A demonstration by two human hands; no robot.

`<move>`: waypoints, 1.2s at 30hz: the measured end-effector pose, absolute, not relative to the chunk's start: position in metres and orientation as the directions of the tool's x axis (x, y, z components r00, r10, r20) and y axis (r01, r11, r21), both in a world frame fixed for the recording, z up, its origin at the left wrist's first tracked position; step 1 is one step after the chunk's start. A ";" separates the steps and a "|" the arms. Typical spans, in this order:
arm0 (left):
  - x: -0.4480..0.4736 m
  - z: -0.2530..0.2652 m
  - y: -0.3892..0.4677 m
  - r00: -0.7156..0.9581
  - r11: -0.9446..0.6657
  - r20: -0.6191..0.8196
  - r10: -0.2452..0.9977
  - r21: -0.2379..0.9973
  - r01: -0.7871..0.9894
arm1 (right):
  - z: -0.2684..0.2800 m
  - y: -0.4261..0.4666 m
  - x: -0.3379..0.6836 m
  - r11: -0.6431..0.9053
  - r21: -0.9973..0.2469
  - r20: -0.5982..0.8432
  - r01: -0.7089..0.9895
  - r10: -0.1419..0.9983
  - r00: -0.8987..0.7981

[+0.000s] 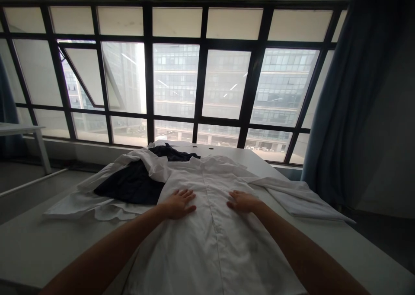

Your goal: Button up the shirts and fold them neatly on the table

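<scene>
A white shirt point(197, 243) lies spread on the table, its front seam running down the middle and its collar toward the window. Flat on the left half of the shirt rests my left hand point(178, 204), fingers spread. My right hand point(243, 201) presses on the right half, palm down, with its fingers stretched out. Neither hand grips the cloth. One sleeve point(292, 187) reaches out to the right; the other side of the shirt meets a heap of clothes. The shirt's bottom edge runs toward the lower edge of the view.
Left of the shirt lie a dark garment point(129, 182) and more white clothing point(81, 206). Folded white cloth point(301, 206) sits under the right sleeve. The white table point(29, 239) reaches toward a wide window point(177, 79). A blue curtain point(343, 113) hangs right; another table point(19, 130) stands left.
</scene>
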State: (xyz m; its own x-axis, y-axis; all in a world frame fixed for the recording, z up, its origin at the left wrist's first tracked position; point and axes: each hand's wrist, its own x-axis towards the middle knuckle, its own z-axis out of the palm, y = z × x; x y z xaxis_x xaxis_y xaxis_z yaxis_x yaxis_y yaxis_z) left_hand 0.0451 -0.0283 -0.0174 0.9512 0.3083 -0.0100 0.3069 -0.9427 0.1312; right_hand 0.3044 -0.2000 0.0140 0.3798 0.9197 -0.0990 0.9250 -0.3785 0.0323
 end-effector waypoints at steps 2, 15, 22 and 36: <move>0.041 -0.014 -0.016 0.958 -0.949 -0.061 0.279 0.136 0.285 | 0.010 -0.205 0.307 -0.365 0.007 -0.188 0.931 0.914 0.360; 0.107 -0.003 -0.007 0.831 -0.838 0.127 0.541 -0.010 0.546 | 0.042 -0.171 0.290 -0.334 0.091 -0.244 0.938 0.906 0.346; 0.127 -0.033 0.014 0.858 -0.852 0.027 0.512 0.142 0.504 | -0.020 -0.149 0.357 -0.412 0.019 0.032 0.911 0.911 0.411; 0.149 -0.021 0.109 0.775 -0.792 0.176 0.607 0.042 0.610 | 0.000 -0.097 0.394 -0.628 0.094 0.147 0.772 0.776 0.614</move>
